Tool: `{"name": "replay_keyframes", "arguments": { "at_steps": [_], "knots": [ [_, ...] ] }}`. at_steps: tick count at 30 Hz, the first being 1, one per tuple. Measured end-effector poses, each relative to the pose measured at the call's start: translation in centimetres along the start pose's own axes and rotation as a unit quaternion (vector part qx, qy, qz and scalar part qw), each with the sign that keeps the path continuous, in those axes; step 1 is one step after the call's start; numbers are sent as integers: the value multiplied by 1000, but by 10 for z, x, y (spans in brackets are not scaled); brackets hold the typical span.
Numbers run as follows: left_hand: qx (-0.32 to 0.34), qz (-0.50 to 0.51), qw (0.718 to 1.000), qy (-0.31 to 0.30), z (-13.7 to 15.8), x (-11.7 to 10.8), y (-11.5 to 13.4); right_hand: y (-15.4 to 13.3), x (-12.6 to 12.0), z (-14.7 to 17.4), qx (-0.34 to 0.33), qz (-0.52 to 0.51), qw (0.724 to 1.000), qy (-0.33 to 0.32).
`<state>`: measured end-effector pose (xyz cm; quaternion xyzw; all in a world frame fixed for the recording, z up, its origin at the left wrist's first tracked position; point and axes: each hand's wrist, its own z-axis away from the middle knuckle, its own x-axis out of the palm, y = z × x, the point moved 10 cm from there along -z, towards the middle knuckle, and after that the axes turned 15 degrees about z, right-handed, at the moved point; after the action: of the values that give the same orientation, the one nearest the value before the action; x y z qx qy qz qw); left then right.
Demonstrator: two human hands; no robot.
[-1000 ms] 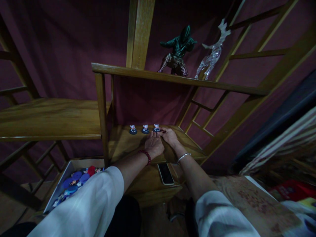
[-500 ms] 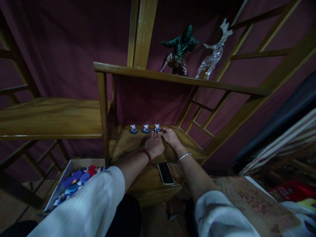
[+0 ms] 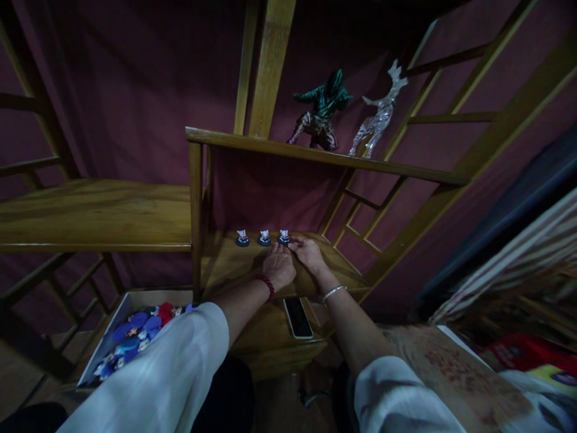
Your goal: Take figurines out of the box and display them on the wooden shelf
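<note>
Three small white-headed figurines on round dark bases stand upright in a row on the lower wooden shelf: a left figurine (image 3: 242,238), a middle figurine (image 3: 264,238) and a right figurine (image 3: 283,237). My left hand (image 3: 278,268), with a red bead bracelet at the wrist, reaches the front of the right figurine's base, its fingers close together. From the right side, the bent fingers of my right hand (image 3: 309,255) meet the same base; a silver bangle circles that wrist. Between them, my two hands hold this figurine's base. The fingertips are partly hidden.
A phone (image 3: 298,317) lies on the ledge below my wrists. At lower left, an open box (image 3: 104,334) contains several blue and red figurines. Above, the upper shelf (image 3: 252,144) carries a green hooded statue (image 3: 325,108) and a clear deer figure (image 3: 377,123). Wooden lattice borders the right side.
The camera view has shifted slightly, so the upper statues sit lower and further left. Both hands stay at the right figurine, and the row looks the same.
</note>
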<state>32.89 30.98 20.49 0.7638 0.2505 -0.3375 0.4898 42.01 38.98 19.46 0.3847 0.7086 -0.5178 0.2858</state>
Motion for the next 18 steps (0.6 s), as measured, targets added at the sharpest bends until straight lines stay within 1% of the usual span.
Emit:
{"name": "replay_keyframes", "arguments": {
  "at_steps": [7, 11, 14, 18],
  "knots": [
    [-14, 11, 1000, -13, 10, -5, 8, -2, -10, 14, 3, -17, 1000, 19],
    [-23, 25, 999, -12, 18, -8, 11, -8, -13, 24, -12, -20, 999, 22],
    [-19, 35, 999, -9, 24, -10, 14, -13, -13, 31, -24, -24, 999, 18],
    [-13, 46, 999, 3, 35, -17, 18, -18, -11, 43, -22, -26, 999, 8]
  ]
}}
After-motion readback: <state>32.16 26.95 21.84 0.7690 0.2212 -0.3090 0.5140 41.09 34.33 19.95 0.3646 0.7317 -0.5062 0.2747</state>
